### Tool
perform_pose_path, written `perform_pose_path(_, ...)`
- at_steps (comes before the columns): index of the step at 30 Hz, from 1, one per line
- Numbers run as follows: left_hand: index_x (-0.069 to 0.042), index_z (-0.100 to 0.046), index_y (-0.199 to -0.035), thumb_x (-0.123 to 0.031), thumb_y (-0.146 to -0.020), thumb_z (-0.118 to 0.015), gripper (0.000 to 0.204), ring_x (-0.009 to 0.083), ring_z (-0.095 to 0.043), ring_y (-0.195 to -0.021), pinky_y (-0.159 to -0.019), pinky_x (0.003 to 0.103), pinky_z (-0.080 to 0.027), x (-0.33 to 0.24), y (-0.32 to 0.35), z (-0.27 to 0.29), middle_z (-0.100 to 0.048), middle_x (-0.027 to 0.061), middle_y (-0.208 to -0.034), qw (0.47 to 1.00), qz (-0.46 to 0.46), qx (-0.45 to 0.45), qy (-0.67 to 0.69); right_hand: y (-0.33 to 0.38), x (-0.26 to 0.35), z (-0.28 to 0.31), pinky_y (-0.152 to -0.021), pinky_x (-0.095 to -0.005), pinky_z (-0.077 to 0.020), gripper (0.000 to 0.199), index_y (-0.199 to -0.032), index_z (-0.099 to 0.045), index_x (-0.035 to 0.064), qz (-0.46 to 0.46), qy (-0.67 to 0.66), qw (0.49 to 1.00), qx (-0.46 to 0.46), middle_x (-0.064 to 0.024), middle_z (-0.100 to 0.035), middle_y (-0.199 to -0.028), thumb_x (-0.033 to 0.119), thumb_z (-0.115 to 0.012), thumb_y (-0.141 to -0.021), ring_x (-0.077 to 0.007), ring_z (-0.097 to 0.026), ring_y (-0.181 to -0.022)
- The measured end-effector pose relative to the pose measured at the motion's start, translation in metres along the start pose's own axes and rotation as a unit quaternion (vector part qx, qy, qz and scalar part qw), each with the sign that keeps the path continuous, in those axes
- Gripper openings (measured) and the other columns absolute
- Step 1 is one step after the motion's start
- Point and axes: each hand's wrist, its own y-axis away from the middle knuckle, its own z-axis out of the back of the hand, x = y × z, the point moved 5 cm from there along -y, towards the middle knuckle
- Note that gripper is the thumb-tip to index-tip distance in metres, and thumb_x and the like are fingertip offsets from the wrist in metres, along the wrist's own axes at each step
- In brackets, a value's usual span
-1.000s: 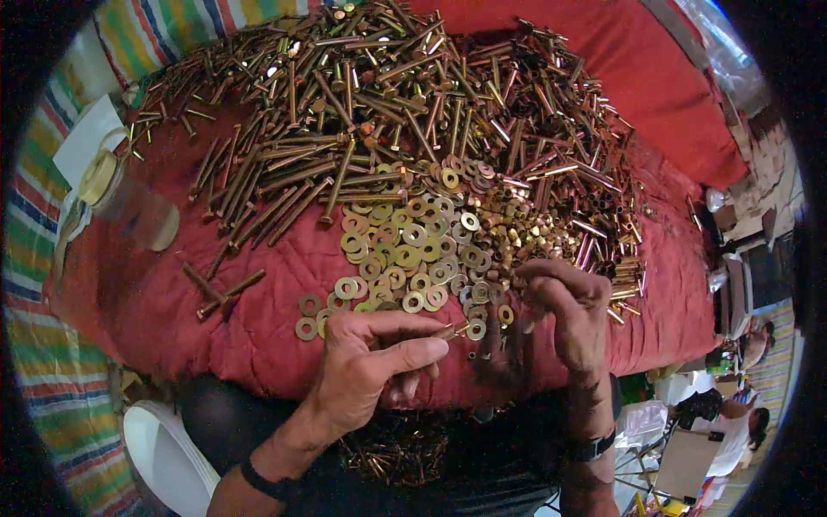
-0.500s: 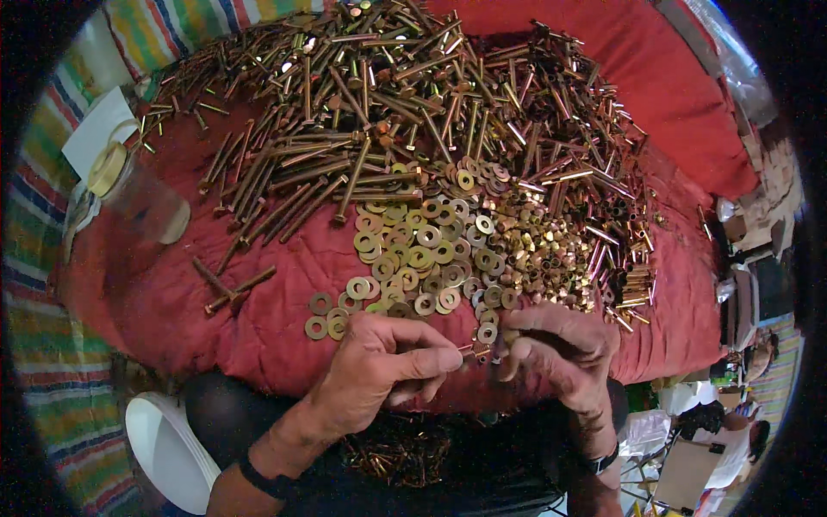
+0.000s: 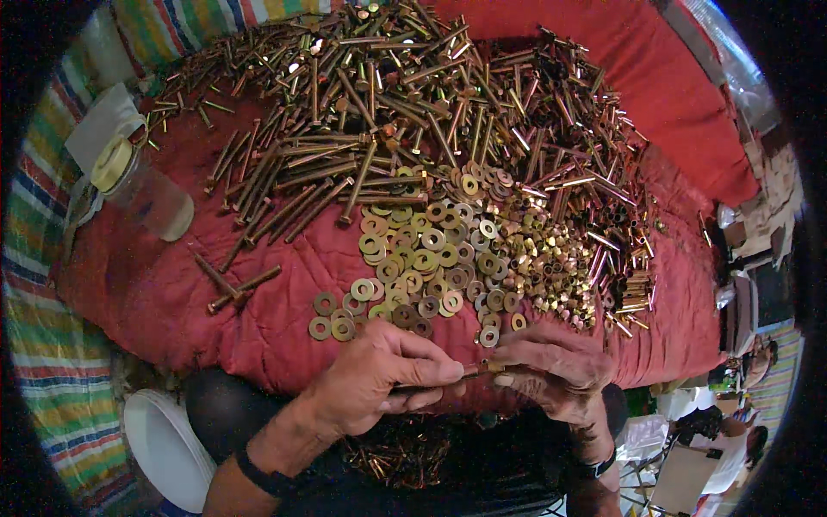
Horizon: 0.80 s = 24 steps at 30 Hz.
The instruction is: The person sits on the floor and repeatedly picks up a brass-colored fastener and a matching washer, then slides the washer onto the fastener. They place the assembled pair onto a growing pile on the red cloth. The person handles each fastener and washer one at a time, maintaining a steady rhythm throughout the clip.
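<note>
My left hand (image 3: 379, 383) pinches a long brass-coloured bolt (image 3: 469, 372) lying sideways at the near edge of a red quilted cloth (image 3: 267, 310). My right hand (image 3: 556, 370) closes its fingertips on the bolt's right end; whether a nut or washer sits under them is hidden. Just beyond both hands lies a spread of flat washers (image 3: 413, 258). A heap of small nuts (image 3: 543, 267) sits to their right. A big pile of long bolts (image 3: 413, 103) covers the far half of the cloth.
A clear jar with a yellow lid (image 3: 142, 189) lies on its side at the left. Two loose bolts (image 3: 233, 289) lie apart near it. A white bowl (image 3: 168, 448) sits lower left. A dark container with finished brass pieces (image 3: 396, 452) rests in my lap. Striped fabric (image 3: 43, 345) borders the left.
My right hand came down off the washers and nuts toward me and met my left hand at the bolt's end. My left hand stayed at the cloth's near edge.
</note>
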Motion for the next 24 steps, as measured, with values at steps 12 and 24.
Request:
perform_pose_path(12,0.002,-0.078,-0.101,-0.016,-0.090,-0.079,0.021,0.0081,-0.061,-0.060,-0.053,0.032,-0.048,-0.030,0.019,-0.026,-0.071,0.0007,-0.070,0.730,-0.435,-0.134,-0.510,0.005,-0.007,0.001,-0.094,-0.0355,-0.0557,0.037,-0.120,-0.073,0.0068,-0.055,0.020,0.998,-0.019,-0.0055,-0.075,-0.111,0.013,-0.081,-0.084,-0.0239,-0.072,-0.100)
perform_pose_path(24,0.005,-0.077,-0.094,-0.018,-0.090,-0.079,0.024,0.0090,-0.057,-0.056,-0.050,0.025,-0.039,0.003,0.001,0.002,-0.073,0.0080,-0.077,1.000,0.012,0.002,-0.005,0.001,0.015,-0.003,-0.080,-0.0354,-0.0588,0.030,-0.115,-0.074,0.0051,0.022,0.067,0.998,0.006,-0.0124,-0.074,-0.102,0.010,-0.075,-0.086,-0.0275,-0.074,-0.090)
